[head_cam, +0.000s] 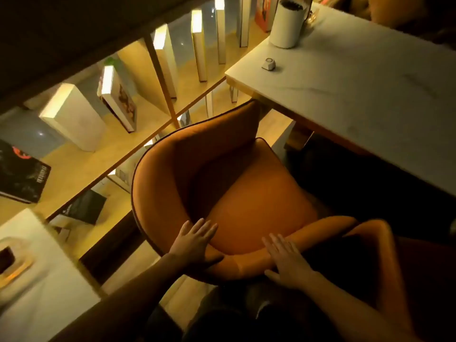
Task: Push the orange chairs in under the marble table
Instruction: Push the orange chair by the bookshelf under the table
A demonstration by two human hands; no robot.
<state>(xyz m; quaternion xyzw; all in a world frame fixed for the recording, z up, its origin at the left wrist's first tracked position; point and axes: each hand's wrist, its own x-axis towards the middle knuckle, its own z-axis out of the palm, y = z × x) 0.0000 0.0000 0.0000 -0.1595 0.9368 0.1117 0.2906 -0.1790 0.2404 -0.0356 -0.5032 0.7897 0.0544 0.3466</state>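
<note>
Your left hand (195, 243) lies flat on the near rim of the orange chair (222, 183), fingers straight and spread, thumb tucked down over the rim's outer face. Your right hand (286, 264) rests on the same padded rim a little further right, palm down, fingers straight and loosely spread; neither hand curls round the rim. The chair's curved back and arm wrap round its seat cushion, and the seat's far corner sits just under the edge of the marble table (370, 95), with most of the chair out from under it. A second orange chair (377, 245) stands just beside the first at the right, its rim touching or nearly touching it; you cannot tell which in the dim light. On the table stand a white cylindrical container (286, 25) and, nearer the edge, a small white object (269, 64). Behind the chair, a lit wooden shelf unit (158, 77) holds upright books and boxes.
</note>
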